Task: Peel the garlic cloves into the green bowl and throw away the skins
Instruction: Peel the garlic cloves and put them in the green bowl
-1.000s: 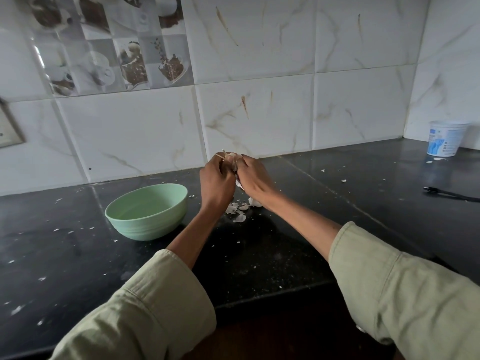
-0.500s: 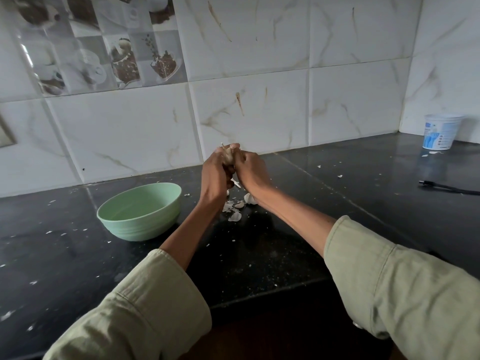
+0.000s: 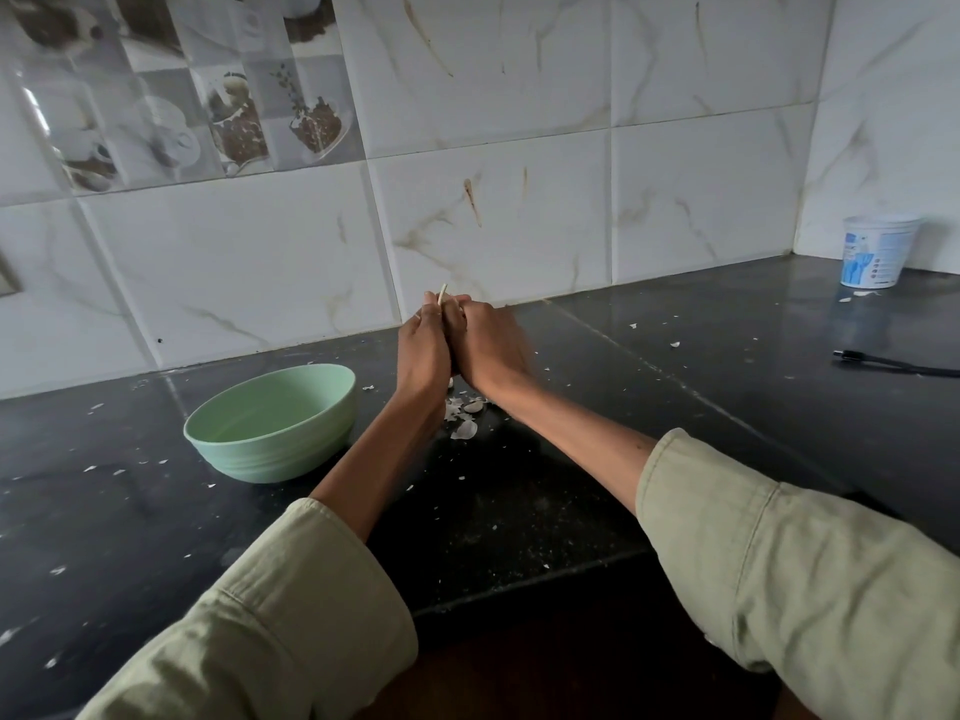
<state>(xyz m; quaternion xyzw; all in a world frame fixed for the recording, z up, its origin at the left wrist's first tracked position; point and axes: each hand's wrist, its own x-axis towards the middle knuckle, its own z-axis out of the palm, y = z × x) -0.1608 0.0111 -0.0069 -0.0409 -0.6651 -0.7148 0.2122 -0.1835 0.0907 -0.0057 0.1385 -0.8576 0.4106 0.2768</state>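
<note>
both hands are together above the black bench, the left hand and the right hand each with a clenched grip on one garlic piece (only a pale tip shows). the green bowl beside them looks empty, so i think no clove is finished. loose skins lie under the hands, not thrown away yet.

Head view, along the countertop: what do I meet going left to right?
green bowl → left hand, pressed against the right hand, both gripping the garlic above the pile of skins → black cable → white tub in the far corner.
</note>
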